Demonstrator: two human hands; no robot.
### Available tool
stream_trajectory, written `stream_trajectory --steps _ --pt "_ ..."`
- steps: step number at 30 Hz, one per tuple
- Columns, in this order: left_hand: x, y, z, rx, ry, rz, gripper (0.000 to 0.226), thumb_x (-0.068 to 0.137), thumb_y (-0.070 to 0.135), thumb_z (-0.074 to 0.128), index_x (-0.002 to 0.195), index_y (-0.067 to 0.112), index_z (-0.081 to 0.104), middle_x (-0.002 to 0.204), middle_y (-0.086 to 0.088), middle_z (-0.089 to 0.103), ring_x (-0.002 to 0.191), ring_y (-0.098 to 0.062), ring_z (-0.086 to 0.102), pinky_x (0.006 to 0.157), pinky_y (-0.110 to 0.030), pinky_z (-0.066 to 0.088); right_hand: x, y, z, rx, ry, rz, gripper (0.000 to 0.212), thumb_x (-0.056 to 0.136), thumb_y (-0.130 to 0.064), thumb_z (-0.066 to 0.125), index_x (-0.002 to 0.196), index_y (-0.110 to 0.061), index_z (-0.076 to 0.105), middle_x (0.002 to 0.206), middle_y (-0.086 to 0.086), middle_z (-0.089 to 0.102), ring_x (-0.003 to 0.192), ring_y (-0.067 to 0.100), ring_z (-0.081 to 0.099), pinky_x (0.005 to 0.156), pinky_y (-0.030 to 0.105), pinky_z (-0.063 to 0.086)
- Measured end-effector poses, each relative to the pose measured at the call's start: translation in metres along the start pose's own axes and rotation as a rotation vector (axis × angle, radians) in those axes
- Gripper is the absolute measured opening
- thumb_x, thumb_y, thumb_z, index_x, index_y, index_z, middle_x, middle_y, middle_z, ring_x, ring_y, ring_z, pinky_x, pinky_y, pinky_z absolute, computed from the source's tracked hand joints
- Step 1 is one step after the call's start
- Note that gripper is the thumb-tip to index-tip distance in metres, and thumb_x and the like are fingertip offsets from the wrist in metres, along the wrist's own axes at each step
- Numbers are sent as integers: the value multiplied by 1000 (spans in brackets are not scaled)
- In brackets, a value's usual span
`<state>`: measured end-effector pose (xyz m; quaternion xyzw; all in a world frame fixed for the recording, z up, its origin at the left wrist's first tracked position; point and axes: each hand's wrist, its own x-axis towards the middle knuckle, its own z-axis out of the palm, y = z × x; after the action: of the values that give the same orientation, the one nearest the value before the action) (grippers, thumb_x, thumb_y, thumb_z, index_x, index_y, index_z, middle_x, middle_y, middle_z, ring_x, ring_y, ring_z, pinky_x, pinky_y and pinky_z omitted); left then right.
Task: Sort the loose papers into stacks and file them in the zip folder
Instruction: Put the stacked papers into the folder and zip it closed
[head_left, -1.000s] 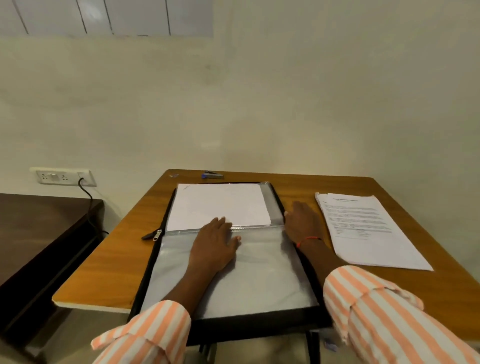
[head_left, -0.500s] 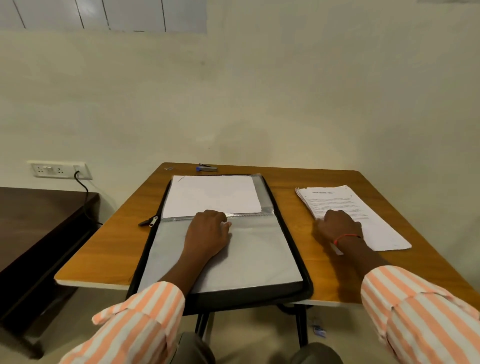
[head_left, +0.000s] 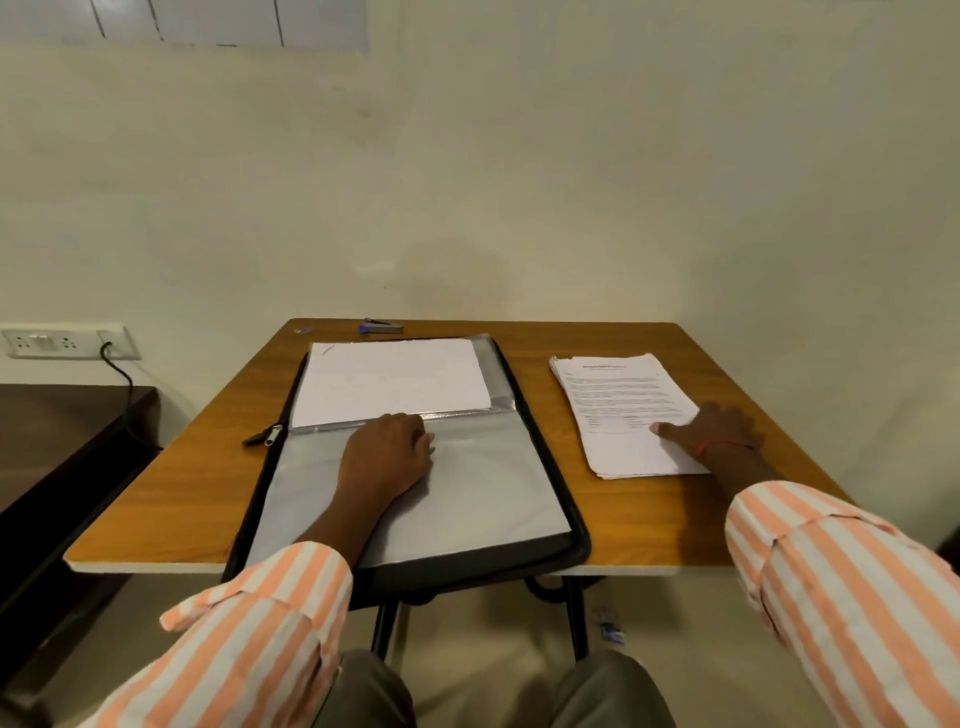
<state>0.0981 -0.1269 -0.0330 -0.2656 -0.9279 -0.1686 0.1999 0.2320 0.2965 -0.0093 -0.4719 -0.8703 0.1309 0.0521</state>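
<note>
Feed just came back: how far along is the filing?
Done: the zip folder lies open on the table with a white sheet on its far half. In hand: the left hand presses flat on the near sleeve; the right hand rests on the printed stack beside the folder. Left: filing that stack and zipping up.

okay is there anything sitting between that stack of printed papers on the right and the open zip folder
Nothing visible does. The printed paper stack lies under the right hand, and only bare table separates it from the open zip folder. The left hand rests on the folder's sleeve, though.
</note>
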Motion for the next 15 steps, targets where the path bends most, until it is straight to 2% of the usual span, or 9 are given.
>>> stream_trajectory --steps 3,9,15 --pt "0 0 1 6 6 1 27 98 43 52 94 23 69 91 2 70 83 -20 63 71 -34 51 -6 -3 1 30 -15 58 105 71 -76 71 147 -11 39 156 23 28 144 44 27 117 57 28" --pt "-1 1 0 20 -2 2 26 98 42 52 94 23 69 92 1 70 84 -22 64 72 -35 52 -5 -10 0 71 -79 68 99 62 -76 76 132 -9 53 135 21 53 125 41 49 106 53 43" --pt "0 1 1 45 -1 16 28 99 42 50 95 22 69 91 1 69 82 -20 63 71 -34 50 -21 -18 0 133 -112 96 98 64 -68 82 135 -10 49 143 21 43 130 40 41 104 50 43"
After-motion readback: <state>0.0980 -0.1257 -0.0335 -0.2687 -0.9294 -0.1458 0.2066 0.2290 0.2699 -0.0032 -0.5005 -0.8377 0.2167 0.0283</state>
